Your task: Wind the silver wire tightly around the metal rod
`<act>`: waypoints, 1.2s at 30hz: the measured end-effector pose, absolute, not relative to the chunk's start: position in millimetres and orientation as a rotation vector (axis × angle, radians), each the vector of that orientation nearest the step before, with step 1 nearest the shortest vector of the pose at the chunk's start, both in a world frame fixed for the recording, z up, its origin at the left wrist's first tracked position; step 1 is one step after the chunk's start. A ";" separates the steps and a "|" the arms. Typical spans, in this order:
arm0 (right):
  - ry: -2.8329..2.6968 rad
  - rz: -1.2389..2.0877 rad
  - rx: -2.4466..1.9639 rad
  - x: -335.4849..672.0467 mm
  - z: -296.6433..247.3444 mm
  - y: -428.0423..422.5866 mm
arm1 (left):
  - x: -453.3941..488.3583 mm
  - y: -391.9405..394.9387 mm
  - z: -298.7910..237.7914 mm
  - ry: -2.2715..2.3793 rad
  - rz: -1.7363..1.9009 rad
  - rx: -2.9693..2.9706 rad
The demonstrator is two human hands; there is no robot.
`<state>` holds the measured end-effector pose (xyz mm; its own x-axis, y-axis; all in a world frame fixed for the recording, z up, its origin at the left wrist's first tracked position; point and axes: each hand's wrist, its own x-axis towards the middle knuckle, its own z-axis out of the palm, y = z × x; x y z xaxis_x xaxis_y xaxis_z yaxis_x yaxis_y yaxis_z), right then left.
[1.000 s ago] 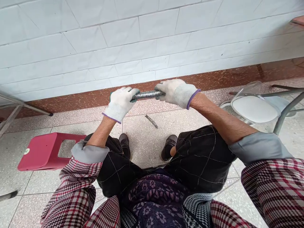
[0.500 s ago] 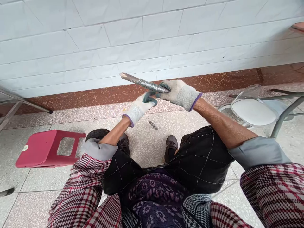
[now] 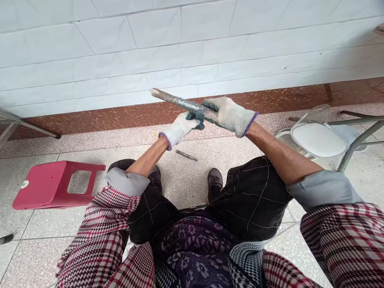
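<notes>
both gloved hands at upper centre of frame. right hand [image 3: 225,114] clamped on the rod [image 3: 177,101] at its lower right end, left hand [image 3: 186,124] curled shut just under it. rod's long axis runs up-left, free end toward the wall [image 3: 120,48].

Pale speckled tile floor [image 3: 186,184], reddish skirting band along white tiled wall. Red plastic stool [image 3: 54,186] tipped on its side at left. Short metal piece [image 3: 186,155] lying loose ahead of two dark shoes [image 3: 215,180]. Metal-legged chair [image 3: 322,138] with white seat standing at right.
</notes>
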<state>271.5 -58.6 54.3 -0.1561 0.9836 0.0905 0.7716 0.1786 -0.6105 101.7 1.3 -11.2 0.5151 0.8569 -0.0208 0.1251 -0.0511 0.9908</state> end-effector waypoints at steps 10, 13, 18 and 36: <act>-2.079 0.258 -2.266 295.1 33.3 -29.6 | 66.0 -3.1 -15.3 1.030 0.580 1.567; -2.281 0.260 -2.378 300.0 28.3 -31.6 | 57.6 11.3 -10.3 1.136 0.551 1.663; -2.393 1.080 -1.966 316.3 26.8 -53.3 | 38.3 30.5 -0.8 1.210 0.454 1.855; -2.498 0.731 -2.087 306.6 20.6 -46.3 | 42.3 23.5 -12.9 1.010 0.297 1.949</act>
